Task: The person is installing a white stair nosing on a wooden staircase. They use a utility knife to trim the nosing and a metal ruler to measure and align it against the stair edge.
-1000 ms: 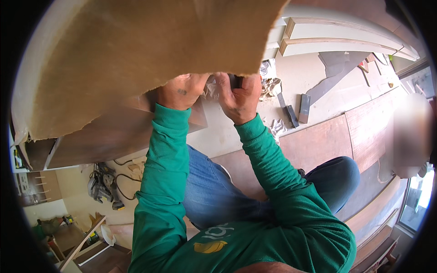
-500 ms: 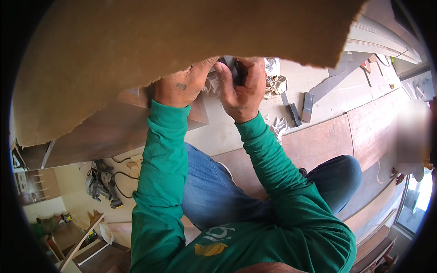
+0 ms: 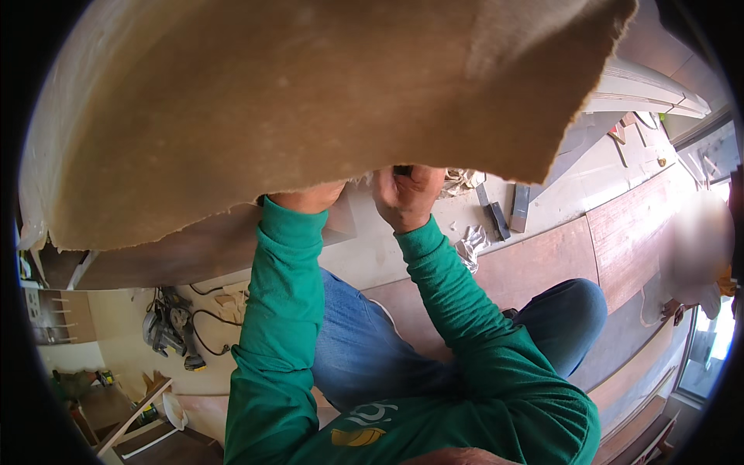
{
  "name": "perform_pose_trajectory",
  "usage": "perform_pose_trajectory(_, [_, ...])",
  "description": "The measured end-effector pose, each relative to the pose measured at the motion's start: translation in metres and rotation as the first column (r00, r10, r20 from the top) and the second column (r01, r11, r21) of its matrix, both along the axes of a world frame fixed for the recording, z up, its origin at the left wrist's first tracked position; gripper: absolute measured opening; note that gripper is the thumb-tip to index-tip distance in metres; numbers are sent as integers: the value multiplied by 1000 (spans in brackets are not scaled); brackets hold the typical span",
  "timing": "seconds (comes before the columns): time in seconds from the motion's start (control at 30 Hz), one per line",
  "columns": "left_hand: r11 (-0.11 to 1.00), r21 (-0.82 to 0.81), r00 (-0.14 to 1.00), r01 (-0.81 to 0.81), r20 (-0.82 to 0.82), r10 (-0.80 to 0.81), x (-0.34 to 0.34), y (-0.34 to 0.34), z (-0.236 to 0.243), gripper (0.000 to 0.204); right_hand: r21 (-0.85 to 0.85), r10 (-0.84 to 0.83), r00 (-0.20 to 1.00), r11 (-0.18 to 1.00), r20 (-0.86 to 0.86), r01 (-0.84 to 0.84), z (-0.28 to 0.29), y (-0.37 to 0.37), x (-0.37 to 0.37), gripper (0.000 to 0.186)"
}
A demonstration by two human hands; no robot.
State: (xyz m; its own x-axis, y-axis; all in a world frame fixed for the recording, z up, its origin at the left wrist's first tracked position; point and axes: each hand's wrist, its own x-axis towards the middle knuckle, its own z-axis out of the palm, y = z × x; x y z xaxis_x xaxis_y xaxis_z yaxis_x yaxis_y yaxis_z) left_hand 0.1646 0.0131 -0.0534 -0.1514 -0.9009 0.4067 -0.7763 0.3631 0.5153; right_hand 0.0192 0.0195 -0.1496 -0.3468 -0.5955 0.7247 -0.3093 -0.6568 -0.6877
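Note:
A large brown sheet with a ragged, torn edge [image 3: 333, 108], like paper, hangs over the upper part of the head view and hides much of both hands. Below its edge only the wrist and back of my left hand [image 3: 308, 198] show; the fingers are behind the sheet. My right hand [image 3: 409, 198] shows more, its fingers curled and closed. A small dark thing [image 3: 403, 170] is visible at these fingers, too covered to name. Beneath the sheet at the left lies a brown wooden panel [image 3: 178, 256].
A dark block [image 3: 497, 221] and a grey block [image 3: 520, 208] lie right of my hands, near crumpled paper [image 3: 472, 246]. A corded power tool [image 3: 174, 325] rests at the left. Brown boards [image 3: 535, 260] cover the floor. Another person [image 3: 697, 248], blurred, is at the far right.
The brown sheet's edge reaches lower in the view and covers more of both hands. My hands appear lower, and the dark thing between them is now mostly hidden.

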Motion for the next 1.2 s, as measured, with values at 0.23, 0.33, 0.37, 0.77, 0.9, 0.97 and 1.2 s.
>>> perform_pose_trajectory(0.23, [1000,3,1000,7,7,-7,0,2,3,45,18,18,1000,1000,-2,-18,-2,2,1,50])
perform_pose_trajectory(0.33, [1000,15,1000,3,11,-3,0,2,8,45,-1,4,999,1000,-35,-4,1,1,-1,50])
perform_pose_trajectory(0.37, [1000,22,1000,2,11,-2,1,2,8,45,-8,-1,999,1000,-46,0,1,1,-1,50])
perform_pose_trajectory(0.77, [999,-30,999,26,46,-25,-1,2,11,44,-113,-32,998,993,-52,26,5,-5,-3,46])
perform_pose_trajectory(0.9, [996,-72,998,47,49,-43,-7,1,18,44,-194,-83,996,978,-28,76,12,-9,-2,44])
perform_pose_trajectory(0.97, [995,-79,998,55,-4,-56,-9,1,23,44,-184,-90,995,980,-36,82,12,-9,-2,43])
perform_pose_trajectory(1.2, [997,0,956,71,-287,-68,-22,4,33,42,-159,-76,996,984,52,84,10,-9,5,37])
